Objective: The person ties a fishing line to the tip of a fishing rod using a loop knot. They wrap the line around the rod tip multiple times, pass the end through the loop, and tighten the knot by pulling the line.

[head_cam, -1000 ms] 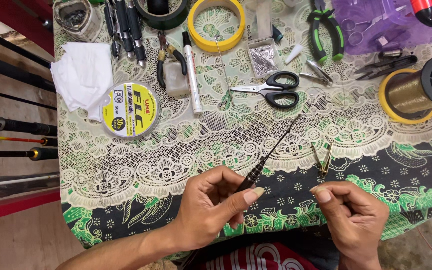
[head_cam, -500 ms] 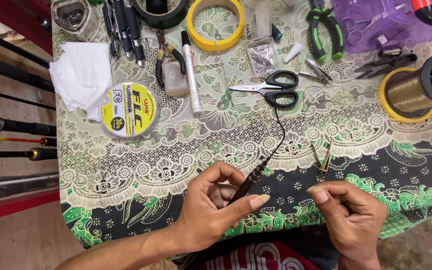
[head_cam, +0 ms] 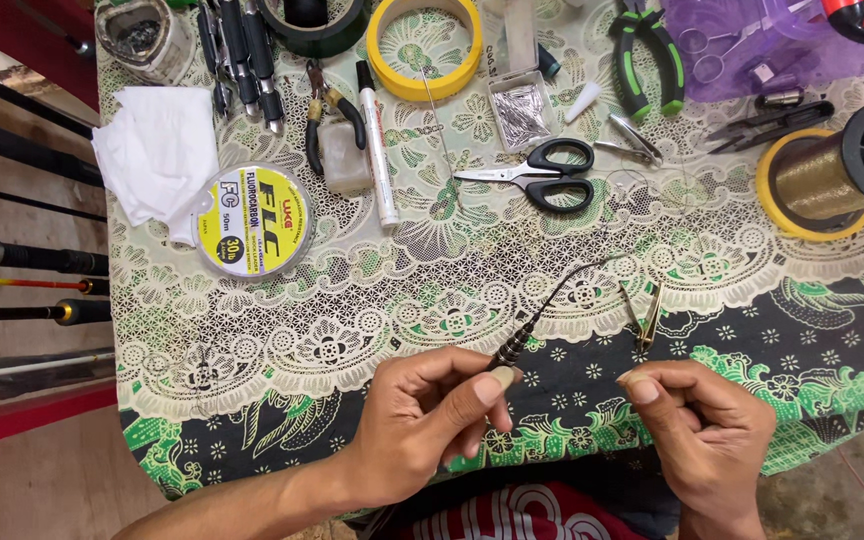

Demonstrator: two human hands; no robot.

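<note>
The left hand is working at the near edge of the worktop, its grip pinching the ridged dark handle of a slender rod tool between thumb and fingers. The tool is lying tilted, running from the hand up and to the right, its thin tip bending over toward the far right above the patterned cloth. The right hand is sitting just right of the left one, well clear of the tool handle, its thumb and fingers pressed together; whether anything fine is caught between them cannot be told. A small gold-coloured clip is lying on the cloth just beyond the right hand, apart from both hands. Farther off, near the middle of the worktop, black-handled scissors are lying flat with their blades pointing left. To the far left of them a round yellow-labelled line spool is resting beside a crumpled white tissue. A white marker pen is lying lengthwise between the spool and the scissors. At the far edge a yellow tape ring is lying flat, with green-handled pliers to its right. At the right edge a large spool of gold thread is lying on its side. Several dark rods are lying off the left side of the worktop.
</note>
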